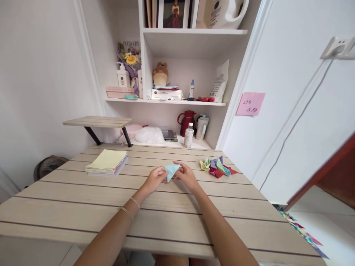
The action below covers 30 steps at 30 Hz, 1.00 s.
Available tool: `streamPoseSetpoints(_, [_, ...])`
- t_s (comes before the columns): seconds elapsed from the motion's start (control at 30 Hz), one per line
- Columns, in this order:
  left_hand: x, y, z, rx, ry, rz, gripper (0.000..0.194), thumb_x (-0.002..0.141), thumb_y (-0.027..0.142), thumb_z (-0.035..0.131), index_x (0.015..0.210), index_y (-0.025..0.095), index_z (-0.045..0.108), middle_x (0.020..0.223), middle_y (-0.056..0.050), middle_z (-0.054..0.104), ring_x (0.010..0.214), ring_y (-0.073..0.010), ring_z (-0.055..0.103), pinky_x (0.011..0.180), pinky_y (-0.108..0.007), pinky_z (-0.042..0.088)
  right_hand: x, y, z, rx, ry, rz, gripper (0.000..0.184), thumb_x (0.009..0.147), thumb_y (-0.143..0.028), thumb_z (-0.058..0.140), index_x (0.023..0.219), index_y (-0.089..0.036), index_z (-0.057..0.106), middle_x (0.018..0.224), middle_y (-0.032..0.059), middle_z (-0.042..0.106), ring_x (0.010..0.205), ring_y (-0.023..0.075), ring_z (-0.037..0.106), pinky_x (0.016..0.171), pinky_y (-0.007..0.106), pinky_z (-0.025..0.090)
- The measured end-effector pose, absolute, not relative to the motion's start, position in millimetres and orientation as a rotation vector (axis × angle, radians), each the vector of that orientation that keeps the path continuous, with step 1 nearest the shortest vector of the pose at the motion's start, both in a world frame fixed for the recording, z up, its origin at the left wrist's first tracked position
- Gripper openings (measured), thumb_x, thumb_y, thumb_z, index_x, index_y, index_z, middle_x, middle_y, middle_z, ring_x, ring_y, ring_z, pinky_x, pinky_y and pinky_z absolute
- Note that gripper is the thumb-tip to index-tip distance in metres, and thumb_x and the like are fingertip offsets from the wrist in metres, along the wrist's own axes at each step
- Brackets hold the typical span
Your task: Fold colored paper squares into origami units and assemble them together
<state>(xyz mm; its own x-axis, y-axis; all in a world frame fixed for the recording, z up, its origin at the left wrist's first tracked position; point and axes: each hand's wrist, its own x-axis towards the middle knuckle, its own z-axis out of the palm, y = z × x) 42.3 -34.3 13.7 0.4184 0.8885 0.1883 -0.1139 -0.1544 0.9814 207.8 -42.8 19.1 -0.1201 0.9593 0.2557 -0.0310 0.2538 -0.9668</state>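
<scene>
Between my two hands, just above the middle of the table, is a light blue piece of folded paper (pixel 171 171), roughly a triangle with its point downward. My left hand (pixel 155 178) pinches its left edge between thumb and fingers. On the other side, my right hand (pixel 186 175) grips the right corner, with the fingers curled behind the paper. To the right lies a heap of folded paper pieces (pixel 217 167) in several colours. A stack of square paper sheets (pixel 107 162), pale yellow on top, rests at the left.
The slatted wooden table (pixel 177 218) reaches to white shelves (pixel 194 31) at the back. A small raised stand (pixel 97 121) occupies the back left. Near the back edge are a bottle (pixel 189 135), a red jug (pixel 187 123) and a tumbler (pixel 202 126). Coloured folded papers (pixel 303 232) lie low at the right.
</scene>
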Motion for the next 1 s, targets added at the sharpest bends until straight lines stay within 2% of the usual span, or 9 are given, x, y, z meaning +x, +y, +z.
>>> streamPoseSetpoints(0.13, [44, -34, 12, 1.303, 0.829, 1.066, 0.032, 0.064, 0.039, 0.066, 0.08, 0.014, 0.054, 0.069, -0.005, 0.065, 0.064, -0.015, 0.062, 0.065, -0.028, 0.047, 202, -46, 16, -1.029, -1.62, 0.866, 0.026, 0.068, -0.023, 0.053, 0.091, -0.014, 0.062, 0.068, 0.0025, 0.064, 0.061, 0.0148, 0.059, 0.056, 0.023, 0.045])
streamPoseSetpoints(0.23, [44, -36, 12, 1.236, 0.878, 1.023, 0.033, 0.062, 0.04, 0.067, 0.078, 0.014, 0.056, 0.069, -0.005, 0.065, 0.065, -0.0157, 0.062, 0.068, -0.031, 0.047, 200, -51, 17, -1.144, -1.821, 0.49, 0.024, 0.073, -0.018, 0.046, 0.086, -0.017, 0.065, 0.066, 0.0018, 0.065, 0.058, 0.0127, 0.056, 0.058, 0.021, 0.042])
streamPoseSetpoints(0.33, [41, -39, 16, 1.152, 0.839, 0.959, 0.035, 0.064, 0.043, 0.066, 0.082, 0.013, 0.059, 0.075, -0.007, 0.066, 0.071, -0.0172, 0.063, 0.074, -0.033, 0.047, 201, -54, 18, -1.174, -1.943, 0.233, 0.032, 0.075, -0.015, 0.042, 0.098, -0.022, 0.063, 0.079, 0.0029, 0.067, 0.067, 0.0138, 0.057, 0.064, 0.021, 0.041])
streamPoseSetpoints(0.43, [39, -41, 20, 1.058, 0.704, 0.838, 0.041, 0.07, 0.051, 0.055, 0.084, 0.013, 0.059, 0.08, -0.011, 0.066, 0.078, -0.0205, 0.063, 0.077, -0.036, 0.046, 203, -53, 18, -1.238, -2.003, 0.095, 0.041, 0.076, -0.015, 0.042, 0.114, -0.024, 0.055, 0.083, 0.0053, 0.065, 0.073, 0.0165, 0.057, 0.067, 0.024, 0.04])
streamPoseSetpoints(0.5, [38, -41, 21, 1.033, 0.658, 0.786, 0.042, 0.072, 0.053, 0.052, 0.084, 0.013, 0.059, 0.082, -0.012, 0.066, 0.08, -0.0218, 0.063, 0.078, -0.037, 0.046, 205, -52, 19, -1.284, -2.053, 0.053, 0.044, 0.076, -0.015, 0.043, 0.118, -0.024, 0.052, 0.08, 0.006, 0.064, 0.071, 0.0173, 0.056, 0.064, 0.025, 0.04])
streamPoseSetpoints(0.7, [36, -41, 20, 1.131, 0.757, 0.8, 0.031, 0.068, 0.038, 0.064, 0.088, 0.014, 0.06, 0.083, -0.01, 0.066, 0.075, -0.0201, 0.064, 0.078, -0.036, 0.047, 212, -49, 23, -1.152, -2.11, 0.256, 0.041, 0.076, -0.014, 0.046, 0.113, -0.027, 0.056, 0.079, 0.0032, 0.062, 0.067, 0.0142, 0.056, 0.063, 0.024, 0.041])
streamPoseSetpoints(0.83, [37, -44, 22, 1.203, 0.789, 0.708, 0.034, 0.066, 0.039, 0.065, 0.087, 0.012, 0.061, 0.082, -0.01, 0.066, 0.074, -0.0195, 0.064, 0.078, -0.035, 0.047, 211, -49, 22, -1.119, -2.059, 0.323, 0.035, 0.072, -0.016, 0.053, 0.105, -0.023, 0.062, 0.089, 0.0047, 0.064, 0.073, 0.0158, 0.058, 0.068, 0.025, 0.043])
streamPoseSetpoints(1.0, [41, -46, 18, 1.128, 0.732, 0.715, 0.039, 0.07, 0.045, 0.06, 0.089, 0.011, 0.061, 0.076, -0.011, 0.066, 0.073, -0.0199, 0.064, 0.076, -0.037, 0.047, 203, -55, 24, -1.161, -2.15, 0.235, 0.031, 0.071, -0.01, 0.048, 0.093, -0.023, 0.066, 0.088, 0.0047, 0.067, 0.082, 0.0181, 0.059, 0.073, 0.027, 0.043])
